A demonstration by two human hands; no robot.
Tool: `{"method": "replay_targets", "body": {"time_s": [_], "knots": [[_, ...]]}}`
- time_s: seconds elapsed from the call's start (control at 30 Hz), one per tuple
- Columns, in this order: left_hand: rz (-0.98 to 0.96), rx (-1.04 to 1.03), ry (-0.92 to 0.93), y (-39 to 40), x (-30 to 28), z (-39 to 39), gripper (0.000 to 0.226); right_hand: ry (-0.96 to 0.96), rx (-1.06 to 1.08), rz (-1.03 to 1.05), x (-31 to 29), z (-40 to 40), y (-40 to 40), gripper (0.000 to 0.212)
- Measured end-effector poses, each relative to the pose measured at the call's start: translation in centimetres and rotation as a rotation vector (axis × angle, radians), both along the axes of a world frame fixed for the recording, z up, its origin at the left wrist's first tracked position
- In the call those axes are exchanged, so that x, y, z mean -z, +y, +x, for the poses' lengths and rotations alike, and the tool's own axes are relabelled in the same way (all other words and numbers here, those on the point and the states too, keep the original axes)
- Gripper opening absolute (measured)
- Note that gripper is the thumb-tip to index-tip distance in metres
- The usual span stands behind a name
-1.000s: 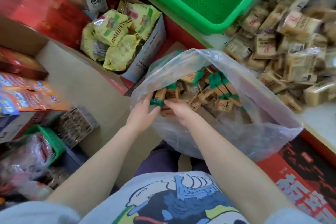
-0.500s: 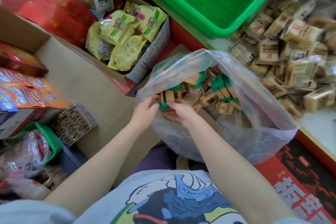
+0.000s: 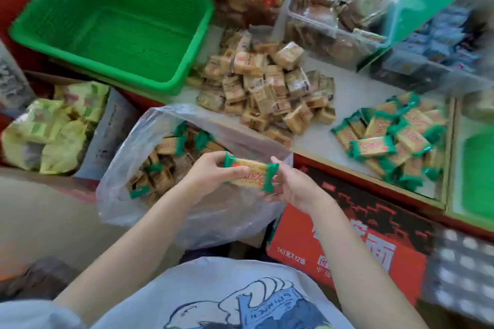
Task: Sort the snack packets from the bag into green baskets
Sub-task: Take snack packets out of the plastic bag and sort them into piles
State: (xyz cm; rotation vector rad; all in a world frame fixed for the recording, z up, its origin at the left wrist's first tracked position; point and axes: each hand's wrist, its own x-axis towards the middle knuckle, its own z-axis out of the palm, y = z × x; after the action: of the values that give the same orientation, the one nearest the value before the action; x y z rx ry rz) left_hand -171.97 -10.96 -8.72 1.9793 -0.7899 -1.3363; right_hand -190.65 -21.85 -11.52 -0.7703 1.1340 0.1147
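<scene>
packet [image 3: 250, 173]: green-ended, level, held over bag | bag [image 3: 165, 168]: clear, open, part-filled | basket [image 3: 112, 21]: green, empty, counter's far-left corner

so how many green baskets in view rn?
2. One large green basket sits at upper left on the counter, nothing visible inside. A second green basket shows only partly at the right edge, beyond the green-wrapped packet pile. Others may lie out of frame.

Head camera looks steeply down, close above hands [image 3: 248, 179].
</scene>
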Motion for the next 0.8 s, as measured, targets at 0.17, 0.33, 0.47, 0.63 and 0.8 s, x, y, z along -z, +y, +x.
{"method": "replay_targets", "body": {"time_s": [0.17, 0.33, 0.47, 0.63, 0.8], "knots": [[-0.005, 0.153, 0.107, -8.5, -2.6, -8.4, 0.015, -0.057, 0.079, -0.394, -2.9, -10.3, -2.9, 0.048], [-0.008, 0.136, 0.160, -16.0, -0.1, -18.3, 0.030, 0.046, 0.241, -0.541, -2.6, -19.5, -5.3, 0.021], [0.014, 0.255, -0.150, -19.2, 4.7, -23.4, 0.036, 0.284, 0.562, -0.506, -0.7, -25.6, -8.1, 0.025], [0.204, 0.511, -0.415, -18.3, 8.8, -25.0, 0.055, 0.238, 0.826, -0.502, 0.4, -28.8, -13.0, 0.011], [0.180, 0.486, -0.440, -18.1, 9.2, -25.3, 0.055, 0.141, 0.875, -0.453, 1.5, -28.8, -15.9, 0.025]]}}
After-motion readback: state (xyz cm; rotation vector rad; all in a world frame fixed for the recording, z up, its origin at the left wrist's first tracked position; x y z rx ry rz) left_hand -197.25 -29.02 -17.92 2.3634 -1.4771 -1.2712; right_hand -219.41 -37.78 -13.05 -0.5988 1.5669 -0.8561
